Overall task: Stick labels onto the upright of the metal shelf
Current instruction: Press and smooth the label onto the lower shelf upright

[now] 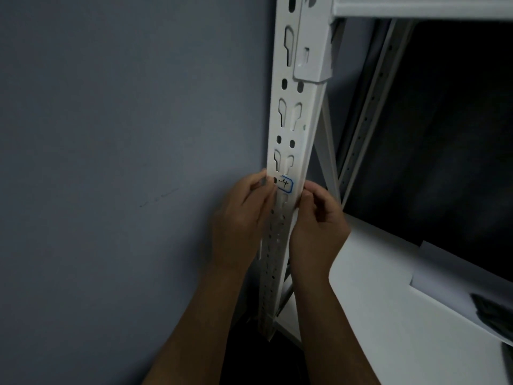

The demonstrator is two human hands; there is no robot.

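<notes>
A white metal upright (pixel 298 112) with keyhole slots runs from top centre down to the floor. A small white label (pixel 286 185) with a blue border and a handwritten mark lies on the upright's front face. My left hand (pixel 241 218) is at the upright's left edge, its fingertips touching the metal beside the label. My right hand (pixel 316 223) is at the right edge, fingers curled, thumb and fingertip at the label's right side. Whether the label is fully stuck down I cannot tell.
A grey wall (pixel 125 162) fills the left. A white shelf board (pixel 388 301) lies lower right, with a paper sheet (pixel 455 276) and a dark object (pixel 494 312) on it. A white beam (pixel 416 6) crosses the top right.
</notes>
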